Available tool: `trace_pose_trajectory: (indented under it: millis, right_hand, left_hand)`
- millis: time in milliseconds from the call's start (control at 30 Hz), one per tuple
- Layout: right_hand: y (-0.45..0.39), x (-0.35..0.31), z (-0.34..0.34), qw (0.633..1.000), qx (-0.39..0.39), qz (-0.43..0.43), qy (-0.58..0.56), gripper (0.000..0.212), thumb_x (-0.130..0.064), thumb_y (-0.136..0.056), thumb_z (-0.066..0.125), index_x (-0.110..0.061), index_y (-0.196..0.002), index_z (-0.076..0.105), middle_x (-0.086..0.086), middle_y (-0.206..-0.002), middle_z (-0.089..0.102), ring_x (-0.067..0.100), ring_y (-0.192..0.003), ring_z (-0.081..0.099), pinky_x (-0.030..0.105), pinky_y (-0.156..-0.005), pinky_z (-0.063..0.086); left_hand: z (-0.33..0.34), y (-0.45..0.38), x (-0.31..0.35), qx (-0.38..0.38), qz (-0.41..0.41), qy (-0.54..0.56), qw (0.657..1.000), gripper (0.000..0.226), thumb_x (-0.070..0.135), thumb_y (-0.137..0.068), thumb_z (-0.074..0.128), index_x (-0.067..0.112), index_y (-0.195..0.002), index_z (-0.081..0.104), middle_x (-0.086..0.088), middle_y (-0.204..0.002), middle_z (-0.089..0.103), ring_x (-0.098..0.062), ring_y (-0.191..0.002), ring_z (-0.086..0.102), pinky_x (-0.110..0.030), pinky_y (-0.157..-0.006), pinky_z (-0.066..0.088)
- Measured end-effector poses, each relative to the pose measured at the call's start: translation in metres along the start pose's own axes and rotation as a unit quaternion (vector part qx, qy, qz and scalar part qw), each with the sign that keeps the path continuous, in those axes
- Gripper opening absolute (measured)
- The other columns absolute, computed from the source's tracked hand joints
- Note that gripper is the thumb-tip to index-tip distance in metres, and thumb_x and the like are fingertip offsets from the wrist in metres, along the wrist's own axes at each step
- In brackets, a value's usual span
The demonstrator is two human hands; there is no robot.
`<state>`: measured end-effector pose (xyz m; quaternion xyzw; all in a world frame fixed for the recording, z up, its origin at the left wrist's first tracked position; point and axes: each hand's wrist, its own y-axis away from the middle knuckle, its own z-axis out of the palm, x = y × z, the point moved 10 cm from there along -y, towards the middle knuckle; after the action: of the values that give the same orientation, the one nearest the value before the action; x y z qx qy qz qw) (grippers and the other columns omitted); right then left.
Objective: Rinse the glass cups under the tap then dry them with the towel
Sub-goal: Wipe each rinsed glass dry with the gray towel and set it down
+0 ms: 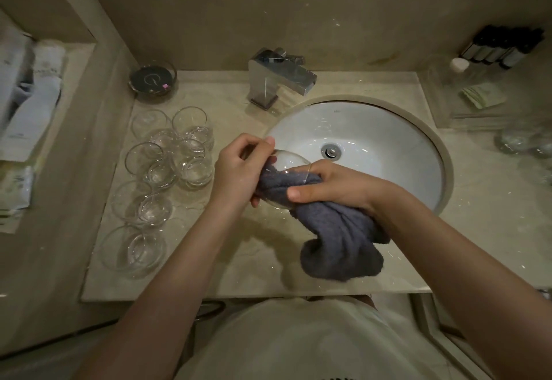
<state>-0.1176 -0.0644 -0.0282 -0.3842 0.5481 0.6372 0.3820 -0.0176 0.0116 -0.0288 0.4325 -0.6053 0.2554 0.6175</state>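
Note:
My left hand (239,170) grips a clear glass cup (288,161), tilted on its side over the left rim of the white sink (397,152). My right hand (331,184) holds a grey towel (337,236), with part of the cloth pushed into the cup's mouth and the rest hanging over the counter's front. Several more glass cups (167,164) stand grouped on the counter to the left. The chrome tap (280,78) sits behind the sink, and no water is visible running.
A dark round dish (152,81) sits at the back left. Small dark bottles (501,48) and a clear tray (472,96) occupy the right shelf, with more glassware (519,140) at the right. Packets (27,96) fill the left niche.

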Motion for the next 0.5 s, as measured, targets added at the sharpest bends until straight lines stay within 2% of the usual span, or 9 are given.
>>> trace_pose_trajectory:
  millis: [100, 133, 200, 267, 333, 367, 400, 433, 500]
  right_hand:
    - [-0.005, 0.013, 0.0, 0.996, -0.041, 0.037, -0.065, 0.053, -0.048, -0.056, 0.09, -0.014, -0.094, 0.076, 0.011, -0.091, 0.07, 0.021, -0.08, 0.067, 0.031, -0.079, 0.054]
    - [-0.005, 0.017, 0.001, 0.995, -0.049, 0.048, -0.078, 0.058, -0.053, -0.052, 0.09, -0.014, -0.093, 0.077, 0.016, -0.092, 0.067, 0.024, -0.079, 0.065, 0.036, -0.08, 0.052]
    - [-0.005, 0.023, 0.001, 0.993, -0.045, 0.061, -0.091, 0.059, -0.05, -0.054, 0.09, -0.011, -0.096, 0.076, 0.018, -0.091, 0.065, 0.025, -0.077, 0.064, 0.036, -0.078, 0.051]
    - [-0.004, 0.022, -0.005, 0.996, -0.006, 0.056, -0.064, 0.051, -0.037, -0.069, 0.085, -0.002, -0.104, 0.07, 0.012, -0.087, 0.067, 0.021, -0.076, 0.065, 0.032, -0.075, 0.051]
    - [-0.003, 0.013, -0.012, 0.999, 0.029, 0.031, -0.004, 0.037, -0.024, -0.083, 0.074, -0.002, -0.113, 0.067, 0.005, -0.09, 0.072, 0.016, -0.082, 0.068, 0.026, -0.079, 0.053]
    - [-0.002, 0.008, -0.012, 0.999, 0.038, 0.02, 0.024, 0.034, -0.02, -0.087, 0.068, -0.003, -0.117, 0.067, 0.005, -0.099, 0.074, 0.017, -0.09, 0.069, 0.026, -0.084, 0.053]
    - [-0.001, 0.003, -0.011, 0.998, 0.041, 0.013, 0.047, 0.033, -0.017, -0.09, 0.065, -0.005, -0.12, 0.067, 0.008, -0.108, 0.073, 0.019, -0.099, 0.069, 0.027, -0.091, 0.053]
    - [-0.001, 0.0, -0.01, 0.997, 0.039, 0.007, 0.061, 0.032, -0.016, -0.092, 0.064, -0.005, -0.122, 0.066, 0.01, -0.114, 0.072, 0.02, -0.104, 0.068, 0.028, -0.095, 0.051]
    - [-0.003, -0.006, -0.006, 0.998, 0.029, -0.002, 0.057, 0.031, -0.013, -0.091, 0.066, -0.009, -0.121, 0.067, 0.009, -0.116, 0.071, 0.015, -0.101, 0.067, 0.023, -0.093, 0.051]
  left_hand:
    - [-0.003, 0.01, 0.011, 0.007, 0.092, 0.001, 0.996, 0.015, 0.04, -0.084, 0.061, 0.025, -0.081, 0.062, 0.014, -0.072, 0.068, -0.01, -0.065, 0.064, -0.024, -0.029, 0.039]
    - [-0.003, 0.012, 0.014, 0.005, 0.122, -0.002, 0.992, 0.019, 0.045, -0.082, 0.059, 0.027, -0.083, 0.062, 0.015, -0.075, 0.068, -0.006, -0.066, 0.064, -0.025, -0.03, 0.041]
    - [-0.002, 0.013, 0.017, -0.015, 0.138, -0.011, 0.99, 0.025, 0.053, -0.078, 0.056, 0.031, -0.088, 0.063, 0.011, -0.084, 0.069, -0.005, -0.072, 0.065, -0.028, -0.034, 0.047]
    - [0.003, 0.008, 0.012, -0.058, 0.069, -0.027, 0.996, 0.032, 0.061, -0.078, 0.056, 0.038, -0.098, 0.062, 0.005, -0.096, 0.07, -0.009, -0.083, 0.067, -0.027, -0.041, 0.051]
    - [0.005, 0.007, -0.008, -0.1, -0.087, -0.025, 0.991, 0.045, 0.073, -0.084, 0.042, 0.04, -0.109, 0.06, 0.008, -0.097, 0.071, -0.012, -0.082, 0.068, -0.023, -0.039, 0.047]
    - [0.003, 0.008, -0.019, -0.109, -0.161, -0.011, 0.981, 0.053, 0.076, -0.088, 0.034, 0.035, -0.104, 0.064, 0.007, -0.088, 0.071, -0.012, -0.069, 0.067, -0.018, -0.036, 0.042]
    - [0.002, 0.009, -0.027, -0.109, -0.209, -0.001, 0.972, 0.059, 0.075, -0.09, 0.031, 0.029, -0.089, 0.067, 0.005, -0.071, 0.067, -0.01, -0.051, 0.06, -0.014, -0.033, 0.034]
    - [-0.001, 0.008, -0.031, -0.097, -0.224, 0.005, 0.97, 0.059, 0.073, -0.09, 0.035, 0.025, -0.071, 0.064, 0.004, -0.058, 0.056, -0.008, -0.038, 0.047, -0.011, -0.032, 0.026]
    - [-0.009, 0.0, -0.029, -0.041, -0.18, 0.022, 0.983, 0.053, 0.065, -0.087, 0.05, 0.022, -0.057, 0.056, 0.002, -0.053, 0.042, -0.008, -0.033, 0.03, -0.012, -0.035, 0.018]
